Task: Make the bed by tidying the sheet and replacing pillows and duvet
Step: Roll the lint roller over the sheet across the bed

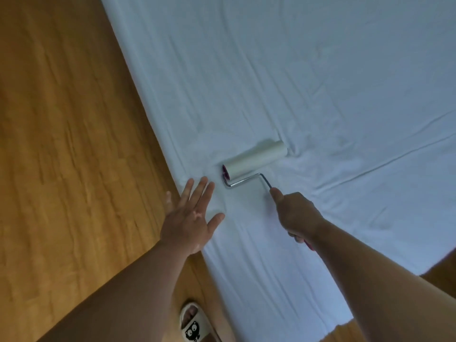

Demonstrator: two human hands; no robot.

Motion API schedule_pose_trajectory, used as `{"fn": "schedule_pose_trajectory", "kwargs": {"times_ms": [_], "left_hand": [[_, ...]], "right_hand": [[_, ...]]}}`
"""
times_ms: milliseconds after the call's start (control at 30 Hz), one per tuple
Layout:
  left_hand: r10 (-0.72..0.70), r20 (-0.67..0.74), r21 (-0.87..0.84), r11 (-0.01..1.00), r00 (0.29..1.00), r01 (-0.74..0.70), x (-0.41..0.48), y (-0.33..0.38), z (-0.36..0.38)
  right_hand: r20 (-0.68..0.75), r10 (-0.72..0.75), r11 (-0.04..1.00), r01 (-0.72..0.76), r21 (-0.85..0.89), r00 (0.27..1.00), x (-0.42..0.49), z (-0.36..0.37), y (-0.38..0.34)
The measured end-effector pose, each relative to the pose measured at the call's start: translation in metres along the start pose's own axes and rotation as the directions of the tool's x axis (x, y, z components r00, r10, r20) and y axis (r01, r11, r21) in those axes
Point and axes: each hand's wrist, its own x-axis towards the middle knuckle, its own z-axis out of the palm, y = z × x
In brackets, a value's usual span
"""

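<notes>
Covering the top of the bed (pixel 246 292) as far as can be seen: one white sheet (pixel 308 82); whether it is fitted or flat cannot be told. It lies spread from the near-left edge to the far right, creased with long shallow folds and one sharp fold line running right of the roller.

Handling, judged: light, soft and limp, with no stiffness of its own. It will likely bunch ahead of anything pushed across it unless pinned. Best taken at the hem along the bed edge, or flattened under a palm and drawn outward.

Lint roller (pixel 255 157): pale drum lying on the sheet, with a bent wire arm (pixel 246 180) leading back to the handle. Right hand (pixel 296 213) wrapped round that handle, thumb along the top; a pink end of the handle shows beneath the wrist.

Left hand (pixel 191 215): holding nothing, fingers straight and spread, palm down at the bed edge just left of the drum. Whether it presses the cloth or hovers above it cannot be told.

Edges and room: the bed edge runs diagonally from upper left to lower centre, wooden floor (pixel 61 144) beside it; a second edge shows at lower right. A wide stretch of sheet lies beyond the drum — ample room for strokes away from the body. Slipper (pixel 191 324) on the floor close against the bed side. Pillows and duvet: not in view.
</notes>
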Motion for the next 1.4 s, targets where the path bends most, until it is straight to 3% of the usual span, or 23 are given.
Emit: {"fn": "schedule_pose_trajectory", "kwargs": {"times_ms": [100,233,367,500,633,667,700,800,933,967,1000,1033,1067,1167,1233,1300,1400], "left_hand": [[0.04,0.056,-0.022,0.999,0.998,-0.039,-0.001,-0.003,-0.013],[0.095,0.053,0.006,0.995,0.994,-0.095,0.002,-0.008,-0.031],[0.188,0.033,0.05,0.981,0.982,-0.189,0.019,-0.028,-0.049],[0.036,-0.071,-0.001,0.999,0.997,-0.036,0.07,-0.064,-0.077],[-0.042,-0.001,-0.009,0.999,0.999,0.042,0.125,-0.099,-0.112],[-0.073,0.016,-0.025,0.997,0.997,0.073,0.134,-0.102,-0.12],[-0.094,0.024,-0.042,0.995,0.995,0.095,0.144,-0.103,-0.129],[-0.126,0.054,-0.078,0.989,0.991,0.13,0.165,-0.102,-0.147],[-0.136,0.088,-0.111,0.983,0.987,0.146,0.178,-0.102,-0.16],[-0.127,0.068,-0.123,0.983,0.99,0.135,0.18,-0.105,-0.161],[-0.115,0.047,-0.129,0.984,0.992,0.12,0.183,-0.109,-0.162],[-0.099,0.025,-0.128,0.987,0.995,0.102,0.187,-0.114,-0.162],[-0.08,0.005,-0.121,0.989,0.997,0.08,0.191,-0.12,-0.162],[-0.074,-0.035,-0.144,0.987,0.997,0.069,0.212,-0.138,-0.172],[-0.101,-0.041,-0.151,0.984,0.994,0.094,0.231,-0.154,-0.181],[-0.109,-0.035,-0.157,0.982,0.993,0.103,0.251,-0.171,-0.192],[-0.02,-0.049,-0.132,0.991,0.999,0.014,0.274,-0.191,-0.205]], "right_hand": [[0.038,-0.07,0.984,0.075,-0.162,0.997,-0.037,0.016,0.043],[0.051,0.14,0.984,-0.134,-0.114,0.989,-0.08,0.034,0.083],[0.083,0.094,0.984,-0.079,-0.161,0.992,-0.059,0.019,0.042],[0.082,0.008,0.993,0.002,-0.121,0.997,0.031,-0.018,-0.061],[0.025,-0.149,0.988,0.15,-0.033,0.989,0.081,-0.04,-0.13],[0.027,-0.154,0.988,0.154,0.029,0.988,0.082,-0.042,-0.123],[0.026,-0.156,0.987,0.157,-0.026,0.987,0.075,-0.035,-0.107],[0.218,0.086,0.996,-0.082,-0.028,0.972,0.033,-0.007,-0.056],[0.134,0.069,0.993,-0.081,0.087,0.989,0.032,-0.005,-0.046],[0.167,0.023,1.0,-0.026,0.017,0.986,0.038,-0.005,-0.058],[0.284,0.078,0.997,-0.077,-0.016,0.956,0.055,-0.011,-0.072],[0.239,-0.005,0.997,0.024,-0.077,0.971,0.074,-0.016,-0.087],[0.261,-0.008,0.996,0.031,-0.084,0.965,0.092,-0.03,-0.113],[0.059,-0.248,0.964,0.252,-0.086,0.967,0.135,-0.071,-0.203],[0.089,-0.188,0.977,0.196,-0.088,0.978,0.167,-0.092,-0.248],[0.122,-0.07,0.995,0.061,0.073,0.99,0.183,-0.113,-0.29],[0.126,-0.025,0.982,0.001,0.187,0.992,0.214,-0.131,-0.337]]}}
